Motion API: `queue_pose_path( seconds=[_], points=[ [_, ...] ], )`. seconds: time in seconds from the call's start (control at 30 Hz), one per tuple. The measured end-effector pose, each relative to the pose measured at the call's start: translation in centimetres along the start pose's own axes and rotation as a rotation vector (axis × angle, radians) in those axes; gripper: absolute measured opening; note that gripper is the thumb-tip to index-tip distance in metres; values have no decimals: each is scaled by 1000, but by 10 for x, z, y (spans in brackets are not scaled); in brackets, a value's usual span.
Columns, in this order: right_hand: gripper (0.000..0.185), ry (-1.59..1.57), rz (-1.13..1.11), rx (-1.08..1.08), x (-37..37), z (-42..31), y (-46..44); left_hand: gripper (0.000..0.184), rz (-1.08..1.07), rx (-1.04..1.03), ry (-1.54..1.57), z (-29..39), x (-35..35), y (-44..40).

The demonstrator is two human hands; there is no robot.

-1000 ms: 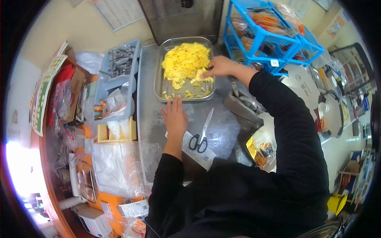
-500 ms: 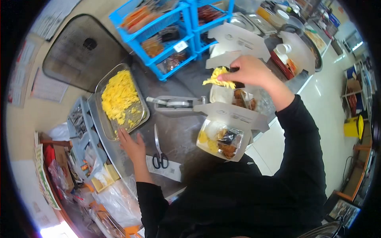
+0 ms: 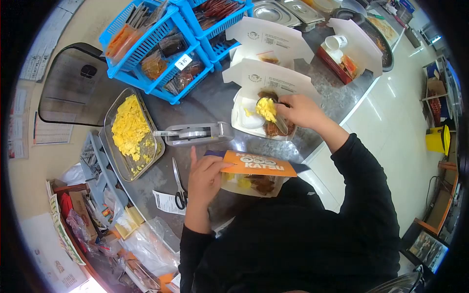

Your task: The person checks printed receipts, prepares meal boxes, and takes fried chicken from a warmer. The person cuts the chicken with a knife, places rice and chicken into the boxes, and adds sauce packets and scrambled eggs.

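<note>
My right hand (image 3: pixel 301 110) pinches a clump of yellow scrambled egg (image 3: pixel 266 109) just above an open white meal box (image 3: pixel 238 110). White rice and browned food lie in that box, along with a clear packet. Nearer my body stands a second meal box (image 3: pixel 277 188), containing egg and browned pieces, its orange "KATSU" lid (image 3: pixel 266 163) partly folded over. At that lid's left edge, my left hand (image 3: pixel 205 178) grips with curled fingers, one finger pointing up. A glass tray (image 3: pixel 157 156) of scrambled egg (image 3: pixel 129 127) rests to the left.
A grey tape dispenser (image 3: pixel 198 134) lies between the tray and the boxes. Scissors (image 3: pixel 179 188) and a paper slip (image 3: pixel 168 201) are left of my left hand. Blue baskets (image 3: pixel 161 63) of packets stand behind. Another open box (image 3: pixel 337 63) is at the back right.
My left hand has moved right from the tray's edge to the near box, whose lid has swung toward me. My right hand, still with egg, has come lower and nearer.
</note>
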State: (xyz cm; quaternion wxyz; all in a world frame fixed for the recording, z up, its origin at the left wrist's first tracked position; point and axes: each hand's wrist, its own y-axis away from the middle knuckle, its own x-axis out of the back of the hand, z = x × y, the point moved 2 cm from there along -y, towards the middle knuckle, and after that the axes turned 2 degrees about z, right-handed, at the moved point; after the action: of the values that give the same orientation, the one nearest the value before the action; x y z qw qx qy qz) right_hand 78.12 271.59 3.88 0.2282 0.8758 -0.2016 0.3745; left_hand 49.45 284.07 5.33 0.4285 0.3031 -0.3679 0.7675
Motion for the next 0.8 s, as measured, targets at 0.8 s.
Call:
queue_pose_path(
  seconds=[0.8],
  points=[
    [25,-708,-189,57,4,-140,-33,41,458,503,-250,-120,99,116]
  ],
)
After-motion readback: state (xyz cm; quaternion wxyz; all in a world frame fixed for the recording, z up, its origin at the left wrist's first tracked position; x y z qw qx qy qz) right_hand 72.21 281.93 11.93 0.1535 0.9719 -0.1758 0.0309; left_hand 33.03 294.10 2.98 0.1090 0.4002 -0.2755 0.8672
